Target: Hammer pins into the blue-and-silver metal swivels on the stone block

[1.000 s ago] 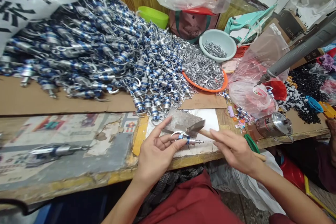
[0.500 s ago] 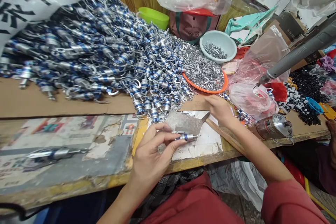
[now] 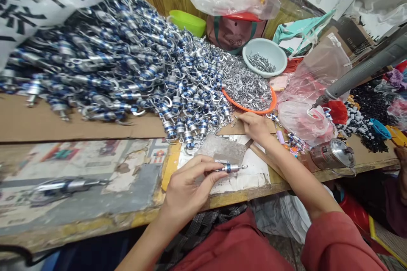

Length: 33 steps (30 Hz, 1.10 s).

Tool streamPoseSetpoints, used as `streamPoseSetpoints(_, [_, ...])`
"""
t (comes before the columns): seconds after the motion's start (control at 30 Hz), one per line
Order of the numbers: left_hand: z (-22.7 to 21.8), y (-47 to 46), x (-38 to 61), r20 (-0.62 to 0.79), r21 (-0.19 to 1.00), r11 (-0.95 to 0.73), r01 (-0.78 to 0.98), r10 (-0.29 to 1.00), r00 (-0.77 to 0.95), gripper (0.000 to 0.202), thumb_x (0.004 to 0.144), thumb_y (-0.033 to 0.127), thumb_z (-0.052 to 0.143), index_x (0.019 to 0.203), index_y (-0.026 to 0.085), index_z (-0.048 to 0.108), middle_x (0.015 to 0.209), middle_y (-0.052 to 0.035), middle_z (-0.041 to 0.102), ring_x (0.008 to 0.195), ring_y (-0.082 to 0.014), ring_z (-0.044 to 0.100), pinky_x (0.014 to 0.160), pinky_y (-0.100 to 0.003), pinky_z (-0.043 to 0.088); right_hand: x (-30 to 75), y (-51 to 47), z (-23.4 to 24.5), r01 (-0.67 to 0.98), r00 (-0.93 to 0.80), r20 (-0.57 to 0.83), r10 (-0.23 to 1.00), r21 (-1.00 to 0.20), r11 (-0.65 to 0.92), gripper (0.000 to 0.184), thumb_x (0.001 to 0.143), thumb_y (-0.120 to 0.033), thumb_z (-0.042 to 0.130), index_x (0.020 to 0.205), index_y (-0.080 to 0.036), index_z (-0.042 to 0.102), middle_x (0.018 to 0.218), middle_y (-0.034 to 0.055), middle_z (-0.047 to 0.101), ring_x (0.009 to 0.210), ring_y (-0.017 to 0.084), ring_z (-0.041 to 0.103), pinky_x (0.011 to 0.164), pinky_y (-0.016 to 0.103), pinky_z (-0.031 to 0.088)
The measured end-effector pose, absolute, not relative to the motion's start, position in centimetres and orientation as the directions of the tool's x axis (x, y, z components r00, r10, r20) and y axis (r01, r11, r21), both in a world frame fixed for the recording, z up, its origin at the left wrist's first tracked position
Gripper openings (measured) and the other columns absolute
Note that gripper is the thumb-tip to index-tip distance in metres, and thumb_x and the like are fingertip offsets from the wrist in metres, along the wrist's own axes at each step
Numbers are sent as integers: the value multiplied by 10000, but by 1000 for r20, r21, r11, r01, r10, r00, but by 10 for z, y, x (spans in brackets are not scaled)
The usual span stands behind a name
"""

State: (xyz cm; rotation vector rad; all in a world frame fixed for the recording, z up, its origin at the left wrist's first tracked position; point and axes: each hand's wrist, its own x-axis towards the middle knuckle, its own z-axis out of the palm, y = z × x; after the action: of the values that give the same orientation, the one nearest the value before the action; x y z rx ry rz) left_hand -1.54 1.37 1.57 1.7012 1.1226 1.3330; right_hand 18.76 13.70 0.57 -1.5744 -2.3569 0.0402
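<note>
My left hand (image 3: 190,184) pinches a silver-and-blue metal keychain (image 3: 233,168) between thumb and fingers, its small end loop pointing right. Below it lies a grey metal block (image 3: 224,149) on a white sheet (image 3: 260,173). My right hand (image 3: 257,127) is beyond the block, near the front rim of an orange tray (image 3: 272,103) heaped with small metal links. Its fingers are drawn together; a tiny piece may be at the tips, too small to name. A large heap of similar keychains (image 3: 133,59) covers the back left.
A single keychain (image 3: 70,186) lies at the front left. A pale blue bowl (image 3: 281,53) holds metal pins. At the right hang a grey electric screwdriver (image 3: 356,72) and, below it, plastic bags (image 3: 305,118). A lidded metal mug (image 3: 333,154) stands near the table's edge.
My right hand has moved left and slightly up, towards loose links beside the orange tray. My left hand has shifted slightly right and down with the keychain.
</note>
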Motion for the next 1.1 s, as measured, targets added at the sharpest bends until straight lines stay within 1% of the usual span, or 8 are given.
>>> streamPoseSetpoints(0.17, [15,11,-17,376,891,-389,236,921,99,79,721,123,648,765,182,678,709,2,634,670,-109,592,617,-203,462,187,115,20,824,-309,370,876,-356,441,250,849,-90,458,914,-180,681,902,35,695,839,137,639,763,255,499])
streamPoseSetpoints(0.3, [14,7,-16,301,921,-297,253,953,23,207,703,163,677,908,184,661,724,17,627,647,-103,583,642,-212,477,174,74,40,622,-397,432,810,-522,583,185,842,-126,501,847,-170,681,806,27,695,743,119,641,680,226,512])
streamPoseSetpoints(0.4, [12,7,-15,302,922,-300,246,953,30,198,701,163,678,898,186,669,713,19,624,646,-104,585,638,-214,477,175,68,45,704,-462,422,780,-359,612,247,842,-78,451,906,-160,674,880,61,684,819,146,620,728,259,488])
streamPoseSetpoints(0.57, [10,6,-12,381,896,-387,219,922,71,89,710,116,657,747,190,692,711,11,638,653,-97,597,602,-191,464,189,110,28,938,-332,121,936,-66,341,268,855,-102,449,1020,-189,641,957,66,662,875,172,586,755,275,437])
streamPoseSetpoints(0.8, [11,6,-10,322,919,-323,224,946,41,108,702,103,663,728,201,697,697,22,633,639,-75,586,582,-159,456,171,134,12,941,-334,62,940,-24,336,268,829,-47,420,941,-121,653,902,142,641,871,227,565,732,309,427])
streamPoseSetpoints(0.93, [11,6,-10,292,937,-292,193,956,30,102,690,114,677,735,203,697,710,19,638,656,-80,590,599,-160,470,173,131,22,942,-317,107,942,-79,326,304,832,-50,433,1065,-139,608,961,103,624,896,185,565,761,275,440])
streamPoseSetpoints(1.0, [8,5,-10,237,961,-235,142,972,7,125,682,140,689,791,202,694,725,15,641,666,-90,600,626,-173,493,176,118,32,905,-351,155,923,-196,377,275,847,-68,442,1033,-158,624,915,65,623,864,148,570,751,243,448])
streamPoseSetpoints(1.1, [3,4,-9,151,987,-149,68,988,-36,271,672,182,704,941,198,672,713,23,618,643,-97,601,648,-203,521,174,83,48,700,-500,275,821,-429,570,225,853,-95,460,961,-164,644,818,37,610,782,127,571,700,233,461])
